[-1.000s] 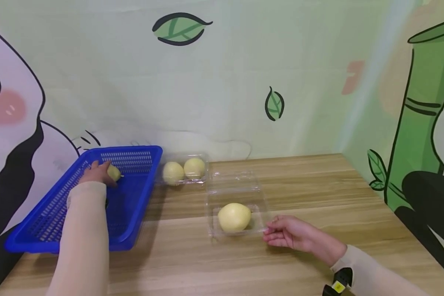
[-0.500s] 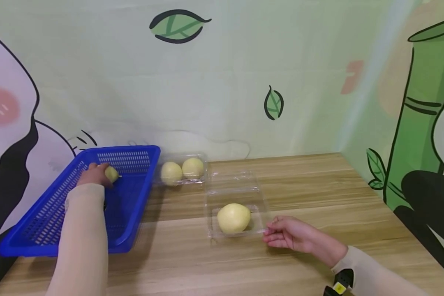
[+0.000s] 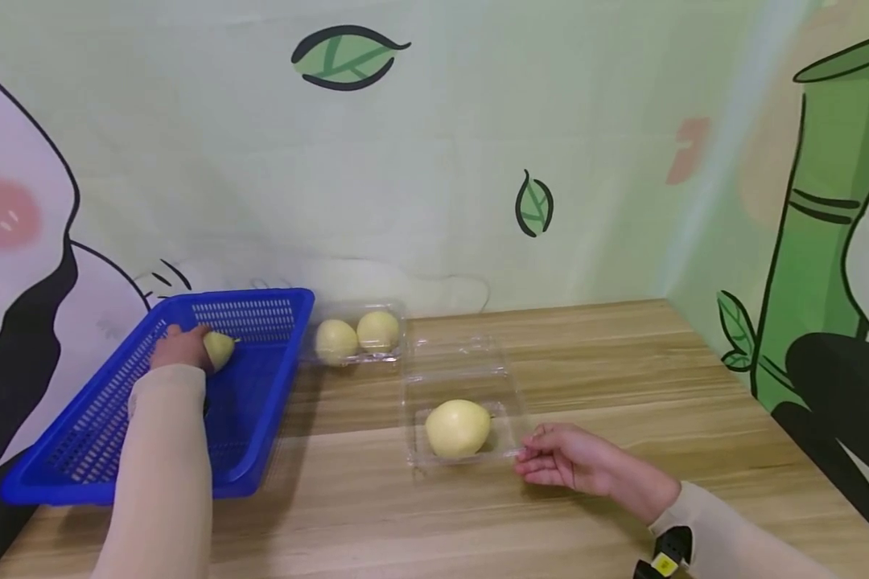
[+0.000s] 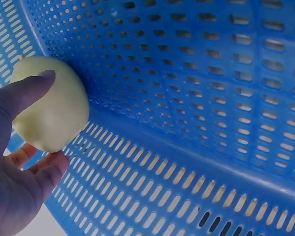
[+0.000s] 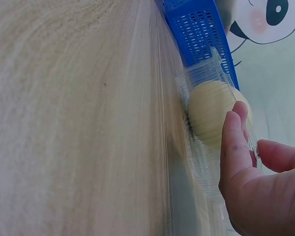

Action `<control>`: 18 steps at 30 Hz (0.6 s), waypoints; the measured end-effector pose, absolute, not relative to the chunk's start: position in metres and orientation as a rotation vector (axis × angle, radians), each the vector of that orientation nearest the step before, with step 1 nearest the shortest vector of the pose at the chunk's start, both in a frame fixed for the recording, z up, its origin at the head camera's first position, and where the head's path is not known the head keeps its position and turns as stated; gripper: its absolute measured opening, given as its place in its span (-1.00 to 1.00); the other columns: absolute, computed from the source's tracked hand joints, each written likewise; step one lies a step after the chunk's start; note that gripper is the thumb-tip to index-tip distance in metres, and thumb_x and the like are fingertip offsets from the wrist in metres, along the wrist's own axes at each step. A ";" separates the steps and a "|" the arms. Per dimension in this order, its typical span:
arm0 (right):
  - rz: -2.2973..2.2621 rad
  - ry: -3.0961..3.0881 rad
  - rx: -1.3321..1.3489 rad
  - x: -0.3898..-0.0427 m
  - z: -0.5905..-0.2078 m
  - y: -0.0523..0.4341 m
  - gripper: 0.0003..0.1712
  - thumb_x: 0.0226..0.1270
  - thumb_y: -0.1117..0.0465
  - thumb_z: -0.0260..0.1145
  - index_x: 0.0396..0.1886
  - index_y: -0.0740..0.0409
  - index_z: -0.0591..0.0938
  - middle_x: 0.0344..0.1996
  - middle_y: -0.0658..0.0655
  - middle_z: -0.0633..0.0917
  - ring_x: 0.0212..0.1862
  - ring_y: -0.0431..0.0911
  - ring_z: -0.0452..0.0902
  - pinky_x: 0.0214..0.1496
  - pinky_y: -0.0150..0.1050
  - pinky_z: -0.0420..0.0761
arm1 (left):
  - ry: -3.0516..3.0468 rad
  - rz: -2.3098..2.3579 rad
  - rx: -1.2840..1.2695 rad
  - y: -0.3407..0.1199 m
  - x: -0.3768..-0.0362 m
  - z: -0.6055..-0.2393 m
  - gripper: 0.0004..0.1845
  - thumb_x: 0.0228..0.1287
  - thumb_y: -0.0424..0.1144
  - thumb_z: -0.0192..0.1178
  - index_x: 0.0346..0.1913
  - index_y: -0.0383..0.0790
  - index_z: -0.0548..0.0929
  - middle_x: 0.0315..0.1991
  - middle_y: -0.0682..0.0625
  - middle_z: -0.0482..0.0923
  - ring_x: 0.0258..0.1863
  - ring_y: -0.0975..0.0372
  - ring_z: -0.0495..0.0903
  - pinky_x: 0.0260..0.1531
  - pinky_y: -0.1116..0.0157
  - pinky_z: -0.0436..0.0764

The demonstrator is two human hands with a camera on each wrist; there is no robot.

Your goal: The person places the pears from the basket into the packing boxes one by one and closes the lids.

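Left hand (image 3: 181,347) gripping pear (image 3: 218,351) inside blue basket (image 3: 275,434) at 9 o'clock; right hand (image 3: 575,464) pinching clear tray (image 3: 510,438) edge. Risk: pear rolling or bruising if dropped from above the floor.

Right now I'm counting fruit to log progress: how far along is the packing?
Done: a closed clear box by the wall holds two pears. In hand: the left hand holds a pear inside the blue basket; the right hand steadies the open box, which holds one pear. Left: that box is unclosed.
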State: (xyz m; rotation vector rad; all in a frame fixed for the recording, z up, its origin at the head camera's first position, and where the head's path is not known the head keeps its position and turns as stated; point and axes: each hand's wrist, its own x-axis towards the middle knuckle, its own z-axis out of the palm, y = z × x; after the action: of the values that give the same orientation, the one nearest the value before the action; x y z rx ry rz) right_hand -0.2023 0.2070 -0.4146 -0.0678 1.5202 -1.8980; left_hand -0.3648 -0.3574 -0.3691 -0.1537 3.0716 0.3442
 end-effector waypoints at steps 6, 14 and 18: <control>-1.902 1.519 -0.056 -0.202 -0.414 0.206 -0.87 0.59 0.33 -0.01 -0.21 0.13 0.46 -0.35 -0.02 0.74 -0.27 -0.27 0.73 -0.06 -0.43 0.75 | 3.115 0.328 -0.216 -0.355 -0.364 -0.377 -0.27 0.13 -0.31 0.32 0.35 -0.48 0.32 0.15 -0.68 0.32 0.16 -0.58 0.33 0.10 -0.41 0.49; -1.901 1.528 -0.057 -0.202 -0.413 0.205 -0.87 0.59 0.32 0.01 -0.22 0.12 0.45 -0.35 -0.02 0.74 -0.27 -0.27 0.72 -0.06 -0.43 0.75 | 3.125 0.466 -0.349 -0.351 -0.368 -0.383 -0.24 0.13 -0.30 0.31 0.38 -0.49 0.28 0.19 -0.68 0.25 0.17 -0.57 0.35 0.14 -0.38 0.47; -1.905 1.523 -0.062 -0.202 -0.413 0.206 -0.87 0.60 0.32 0.00 -0.21 0.12 0.45 -0.35 -0.03 0.74 -0.26 -0.27 0.73 -0.06 -0.42 0.75 | 3.126 0.517 -0.359 -0.350 -0.370 -0.384 -0.21 0.12 -0.31 0.32 0.39 -0.50 0.26 0.23 -0.71 0.19 0.15 -0.58 0.36 0.14 -0.39 0.47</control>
State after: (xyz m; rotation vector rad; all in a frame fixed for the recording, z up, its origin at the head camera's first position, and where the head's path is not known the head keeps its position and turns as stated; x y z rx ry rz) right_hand -0.2020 0.2059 -0.4130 -0.0619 1.5229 -1.9052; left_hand -0.3704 -0.3499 -0.3837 -0.3586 3.1256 0.5174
